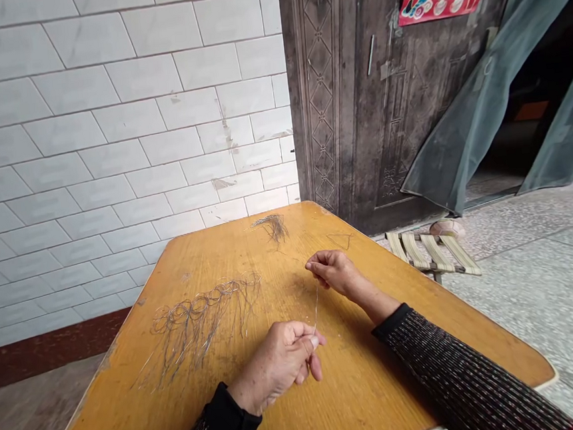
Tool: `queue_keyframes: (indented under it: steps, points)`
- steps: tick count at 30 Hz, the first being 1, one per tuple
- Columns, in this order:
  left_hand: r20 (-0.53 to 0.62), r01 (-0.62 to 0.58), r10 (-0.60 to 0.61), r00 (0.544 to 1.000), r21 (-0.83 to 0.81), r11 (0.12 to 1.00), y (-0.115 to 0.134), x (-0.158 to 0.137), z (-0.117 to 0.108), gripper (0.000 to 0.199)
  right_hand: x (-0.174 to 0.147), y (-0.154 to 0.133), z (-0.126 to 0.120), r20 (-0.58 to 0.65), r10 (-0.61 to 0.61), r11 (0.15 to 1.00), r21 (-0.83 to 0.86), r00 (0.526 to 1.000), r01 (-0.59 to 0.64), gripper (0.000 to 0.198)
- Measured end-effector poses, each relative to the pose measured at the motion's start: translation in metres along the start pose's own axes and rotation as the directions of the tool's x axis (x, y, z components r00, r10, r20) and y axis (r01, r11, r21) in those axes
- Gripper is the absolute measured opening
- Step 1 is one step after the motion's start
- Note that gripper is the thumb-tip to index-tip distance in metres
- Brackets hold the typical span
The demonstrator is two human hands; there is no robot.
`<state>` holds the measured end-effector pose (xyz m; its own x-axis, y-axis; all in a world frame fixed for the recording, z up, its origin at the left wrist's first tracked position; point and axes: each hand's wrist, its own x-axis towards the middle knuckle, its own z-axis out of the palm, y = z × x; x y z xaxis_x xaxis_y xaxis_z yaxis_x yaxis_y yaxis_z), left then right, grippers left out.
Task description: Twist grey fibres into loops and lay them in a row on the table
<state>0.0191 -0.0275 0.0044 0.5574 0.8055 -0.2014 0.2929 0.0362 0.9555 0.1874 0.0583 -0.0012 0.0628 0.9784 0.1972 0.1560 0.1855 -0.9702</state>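
A thin wire runs between my two hands above the wooden table. My left hand pinches its lower end between thumb and forefinger, near the front of the table. Farther off and to the right, my right hand pinches the upper part with its fingertips. Left of my hands lies a row of looped wires, their loose tails pointing toward me. Toward the far end rests a smaller bundle of fine wires. One bent wire lies beyond my right hand.
A white tiled wall stands behind the table on the left. At the back right is a dark carved door, with a grey curtain beside it. A low strapped stool stands on the floor past the table's right edge.
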Motion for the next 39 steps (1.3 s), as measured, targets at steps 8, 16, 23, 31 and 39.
queue_keyframes:
  steps: [8, 16, 23, 31, 39]
  points:
    - [0.045, 0.044, -0.041, 0.998, -0.057, 0.997, -0.001, -0.001, -0.007, 0.026, 0.003, 0.002, -0.003, 0.001, -0.004, 1.0, 0.0, 1.0, 0.004, 0.016]
    - [0.063, 0.049, -0.044, 0.997, -0.084, 0.995, 0.0, -0.001, -0.009, 0.021, 0.004, 0.0, -0.006, -0.017, 0.004, 1.0, 0.005, 1.0, -0.004, 0.016]
    - [0.058, 0.108, -0.108, 0.992, -0.005, 0.994, -0.007, 0.001, -0.004, 0.02, 0.003, -0.002, -0.002, -0.021, 0.007, 0.999, 0.032, 1.0, -0.006, 0.015]
    - [-0.076, 0.004, -0.002, 0.997, 0.027, 1.0, -0.008, 0.007, -0.021, 0.046, 0.001, -0.003, 0.0, 0.038, -0.022, 0.991, 0.132, 0.999, 0.017, 0.02]
    - [-0.531, -0.319, 0.138, 0.836, -0.264, 0.91, -0.01, 0.02, -0.048, 0.041, -0.013, -0.007, 0.01, 0.247, -0.057, 0.995, 0.097, 0.967, 0.034, 0.024]
